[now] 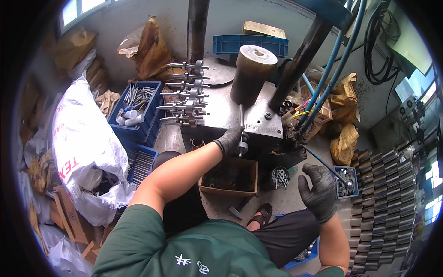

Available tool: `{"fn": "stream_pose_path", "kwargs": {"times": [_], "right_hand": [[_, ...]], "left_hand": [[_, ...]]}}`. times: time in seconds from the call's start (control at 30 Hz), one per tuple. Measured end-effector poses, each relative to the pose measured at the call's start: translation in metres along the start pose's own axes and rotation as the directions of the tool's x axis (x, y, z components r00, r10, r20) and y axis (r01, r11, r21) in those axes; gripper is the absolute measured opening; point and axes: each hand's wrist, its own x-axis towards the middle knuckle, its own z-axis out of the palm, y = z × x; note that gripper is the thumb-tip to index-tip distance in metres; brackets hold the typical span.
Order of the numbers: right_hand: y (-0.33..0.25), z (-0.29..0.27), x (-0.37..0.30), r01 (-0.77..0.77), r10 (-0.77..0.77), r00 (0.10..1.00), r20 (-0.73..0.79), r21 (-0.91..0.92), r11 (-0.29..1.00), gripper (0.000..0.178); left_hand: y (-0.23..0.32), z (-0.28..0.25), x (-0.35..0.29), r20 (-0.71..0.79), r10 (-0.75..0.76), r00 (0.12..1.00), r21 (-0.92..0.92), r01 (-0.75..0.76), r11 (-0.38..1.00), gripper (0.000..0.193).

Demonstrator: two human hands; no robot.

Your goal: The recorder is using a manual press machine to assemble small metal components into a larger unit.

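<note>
The gloved left hand [230,141] is closed around a slim metal shaft [241,116] at the front edge of the steel bed [219,115]. The shaft is bright and smooth, silvery grey with pale streaks of reflected light; its upper length runs up in front of the thick, dull brown-grey cylinder [249,85], whether touching it I cannot tell. Below the fingers a wider grey collar [242,147] shows just beyond that front edge; the glove hides the middle. Similar shafts with round collars [190,94] line the bed's left edge, tips pointing outward, and a small dark ring [268,116] lies toward its right edge. The gloved right hand [318,193], fingers loosely curled and apart, holds nothing visible, near the ball-ended lever [330,167].
</note>
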Motion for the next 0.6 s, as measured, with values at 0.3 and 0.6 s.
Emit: {"fn": "stream_pose_path", "kwargs": {"times": [0.3,0.6], "right_hand": [[-0.004,0.184,-0.047,-0.489,0.570,0.539,0.621,0.781,-0.388,0.036],[-0.011,0.192,-0.028,-0.235,0.135,0.670,0.730,0.381,-0.894,0.062]], "left_hand": [[-0.028,0.003,-0.054,-0.020,-0.246,0.969,0.124,0.247,0.961,0.017],[-0.021,0.014,-0.110,0.416,0.203,0.886,0.577,-0.430,0.694,0.053]]}}
